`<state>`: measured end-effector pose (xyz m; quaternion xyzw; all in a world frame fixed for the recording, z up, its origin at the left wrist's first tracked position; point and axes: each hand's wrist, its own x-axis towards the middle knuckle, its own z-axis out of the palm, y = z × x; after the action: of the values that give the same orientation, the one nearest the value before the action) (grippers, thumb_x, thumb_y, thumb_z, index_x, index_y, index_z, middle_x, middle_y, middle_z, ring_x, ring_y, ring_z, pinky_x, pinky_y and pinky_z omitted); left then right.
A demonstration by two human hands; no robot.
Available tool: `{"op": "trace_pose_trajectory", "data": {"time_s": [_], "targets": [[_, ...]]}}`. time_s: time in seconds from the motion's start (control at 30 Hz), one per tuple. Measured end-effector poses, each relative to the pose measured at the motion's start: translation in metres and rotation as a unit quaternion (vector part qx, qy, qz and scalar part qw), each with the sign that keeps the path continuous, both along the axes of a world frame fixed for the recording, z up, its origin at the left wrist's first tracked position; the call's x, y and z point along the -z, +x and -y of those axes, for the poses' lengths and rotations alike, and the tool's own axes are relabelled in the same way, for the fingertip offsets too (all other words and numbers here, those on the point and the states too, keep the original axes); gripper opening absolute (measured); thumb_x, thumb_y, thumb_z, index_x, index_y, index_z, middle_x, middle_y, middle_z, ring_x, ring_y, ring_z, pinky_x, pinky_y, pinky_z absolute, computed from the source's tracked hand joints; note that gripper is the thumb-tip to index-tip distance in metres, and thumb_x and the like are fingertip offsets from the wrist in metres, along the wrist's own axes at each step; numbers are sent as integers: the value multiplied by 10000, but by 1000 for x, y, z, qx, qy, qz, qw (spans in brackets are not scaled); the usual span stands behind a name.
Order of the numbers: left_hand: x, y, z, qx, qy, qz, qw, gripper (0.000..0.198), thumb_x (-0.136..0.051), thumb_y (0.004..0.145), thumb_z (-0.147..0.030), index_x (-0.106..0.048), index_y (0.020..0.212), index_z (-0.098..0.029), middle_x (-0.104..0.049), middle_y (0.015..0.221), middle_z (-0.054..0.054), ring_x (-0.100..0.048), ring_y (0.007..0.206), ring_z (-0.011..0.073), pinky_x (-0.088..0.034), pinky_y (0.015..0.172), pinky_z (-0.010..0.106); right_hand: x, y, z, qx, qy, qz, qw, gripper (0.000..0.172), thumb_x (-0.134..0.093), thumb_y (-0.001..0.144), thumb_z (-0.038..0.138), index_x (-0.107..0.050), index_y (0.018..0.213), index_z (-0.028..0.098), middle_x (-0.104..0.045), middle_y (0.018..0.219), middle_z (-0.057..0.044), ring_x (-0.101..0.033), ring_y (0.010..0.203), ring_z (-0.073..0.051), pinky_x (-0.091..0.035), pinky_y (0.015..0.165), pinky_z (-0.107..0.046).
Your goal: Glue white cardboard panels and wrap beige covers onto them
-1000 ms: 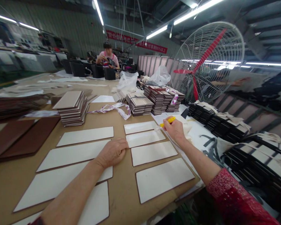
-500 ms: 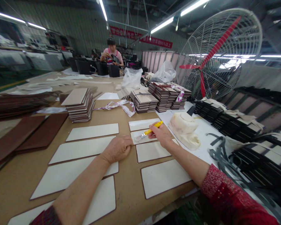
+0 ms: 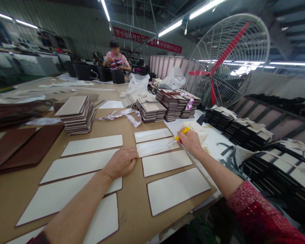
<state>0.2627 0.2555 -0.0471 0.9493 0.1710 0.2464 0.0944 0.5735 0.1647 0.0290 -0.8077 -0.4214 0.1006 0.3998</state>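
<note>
My right hand (image 3: 189, 140) is closed around the yellow handle of a paintbrush (image 3: 182, 133). Its pale bristles touch the right part of a white rectangular panel (image 3: 155, 147) with a dark edge, which has a wet-looking shine. At that panel's left end, my left hand (image 3: 123, 162) is closed, its fingertips at the panel's edge. A smaller white panel (image 3: 153, 135) lies just beyond, and two larger ones, a middle panel (image 3: 167, 162) and a near panel (image 3: 179, 190), lie closer to me. Under my left forearm several more white panels (image 3: 78, 166) form a column.
Stacks of brown-edged boards (image 3: 73, 113) and bundled boards (image 3: 151, 108) stand farther back. Brown sheets (image 3: 30, 147) lie at left. A cream cloth-like bundle (image 3: 199, 130) sits behind my right hand. Black bundles (image 3: 223, 123) and a large fan (image 3: 226, 64) are at right. A co-worker (image 3: 116, 57) sits across the table.
My right hand has drawn the brush rightward along the panel, from near its left end to its right part. My left hand stays at the panel's left edge. The whole view has shifted slightly.
</note>
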Motion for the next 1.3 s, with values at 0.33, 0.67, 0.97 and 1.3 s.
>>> {"op": "trace_pose_trajectory", "data": {"time_s": [0.33, 0.67, 0.97, 1.3], "targets": [[-3, 3, 3, -4, 11, 2, 1000, 253, -495, 764, -53, -688, 830, -201, -685, 851, 48, -630, 825, 202, -511, 792, 326, -11, 10, 16, 15, 68, 49, 996, 126, -616, 781, 298, -637, 702, 203, -657, 630, -37, -667, 869, -256, -458, 844, -320], [-56, 18, -4, -194, -17, 83, 977, 329, -366, 948, -242, -653, 1080, -147, -716, 1019, 82, -662, 933, 207, -507, 872, 334, -13, -27, 36, -52, 150, -290, 944, 99, -583, 835, 250, -579, 886, 165, -674, 668, -13, -674, 552, -143, -609, 585, -261], [-52, 6, 80, -23, -54, -139, 989, 398, -483, 833, -95, -696, 1155, -189, -668, 1275, 85, -621, 1167, 240, -495, 1005, 366, -3, -70, 43, -103, 135, -409, 897, 87, -648, 803, 173, -562, 818, 169, -654, 574, 4, -670, 497, -148, -611, 502, -245], [-7, -10, 120, -75, -43, -150, 985, 572, -396, 809, 12, -551, 1345, -116, -539, 1393, 125, -507, 1256, 252, -425, 1103, 410, 10, -78, 47, -125, 127, -399, 900, 118, -665, 798, 224, -558, 810, 174, -668, 590, 0, -669, 508, -145, -628, 535, -273]]}}
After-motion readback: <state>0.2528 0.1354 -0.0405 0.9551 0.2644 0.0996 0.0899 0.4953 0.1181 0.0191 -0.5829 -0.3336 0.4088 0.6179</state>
